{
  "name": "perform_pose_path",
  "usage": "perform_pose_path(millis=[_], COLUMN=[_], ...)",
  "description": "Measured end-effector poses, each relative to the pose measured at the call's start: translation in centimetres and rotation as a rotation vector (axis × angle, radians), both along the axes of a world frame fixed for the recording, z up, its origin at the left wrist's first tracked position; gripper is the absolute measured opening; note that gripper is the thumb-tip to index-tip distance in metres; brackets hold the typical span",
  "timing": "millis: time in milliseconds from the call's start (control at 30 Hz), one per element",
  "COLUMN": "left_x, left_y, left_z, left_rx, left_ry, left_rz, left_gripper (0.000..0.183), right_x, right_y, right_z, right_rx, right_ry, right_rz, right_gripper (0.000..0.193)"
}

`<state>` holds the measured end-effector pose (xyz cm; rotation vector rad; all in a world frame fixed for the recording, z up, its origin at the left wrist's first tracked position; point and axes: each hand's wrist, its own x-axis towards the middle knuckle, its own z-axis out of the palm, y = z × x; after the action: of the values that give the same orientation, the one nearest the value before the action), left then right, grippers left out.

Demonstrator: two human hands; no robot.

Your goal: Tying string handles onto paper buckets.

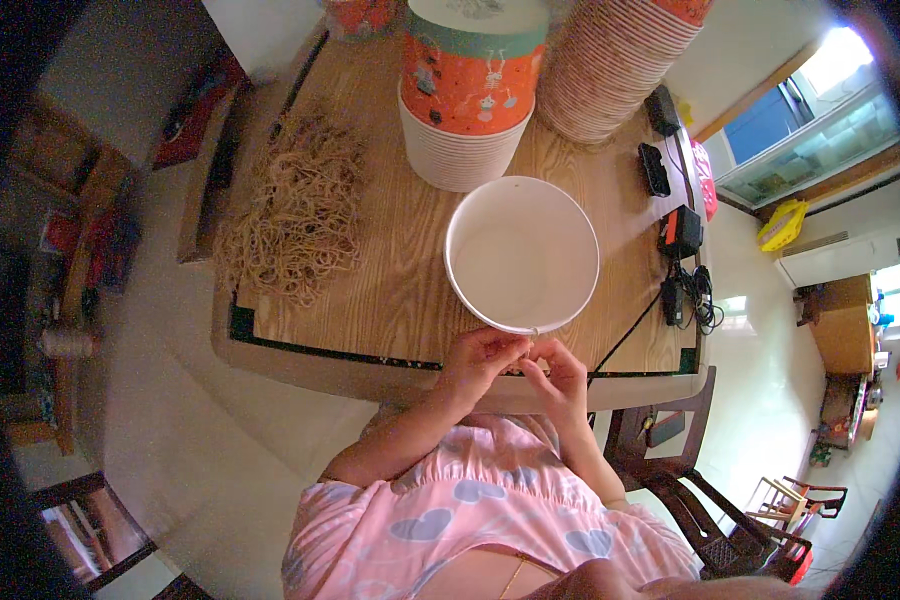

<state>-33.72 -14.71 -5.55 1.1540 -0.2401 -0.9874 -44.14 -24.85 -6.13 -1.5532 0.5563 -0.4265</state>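
Observation:
A white paper bucket [522, 255] stands at the table's near edge, its open mouth facing me. On its far side a small hole shows near the rim. At the near rim, a short bit of tan twine [535, 333] shows above my fingertips. My left hand [485, 355] is closed in a pinch just under the rim, close against the bucket. Beside it, my right hand [558, 372] pinches too, and the fingertips of both hands meet around the twine. Most of the twine is hidden by the fingers.
A loose heap of tan twine pieces [300, 205] lies on the left of the wooden table [380, 290]. Stacked printed paper buckets [470, 90] and a second tall stack [610, 70] stand behind. Black adapters with cables [680, 232] lie right. A dark chair [670, 440] is nearby.

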Motion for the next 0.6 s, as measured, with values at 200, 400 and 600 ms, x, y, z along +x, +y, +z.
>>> perform_pose_path(millis=[200,400,600], left_x=[0.6,0.6,0.0], left_y=[0.3,0.0,0.1], left_z=[-0.5,-0.7,-0.4], left_rx=[0.063,0.063,0.012], left_ry=[-0.055,-0.084,-0.030], left_rz=[0.061,0.124,0.168], left_gripper=[0.013,0.013,0.013], right_x=[-0.5,-0.9,0.0], right_y=[-0.2,-0.1,0.1], right_z=[0.4,0.1,1.1], right_rx=[-0.109,-0.021,0.147], right_ry=[0.050,0.069,-0.026], right_rz=[0.124,0.106,-0.020], right_gripper=[0.009,0.009,0.007])
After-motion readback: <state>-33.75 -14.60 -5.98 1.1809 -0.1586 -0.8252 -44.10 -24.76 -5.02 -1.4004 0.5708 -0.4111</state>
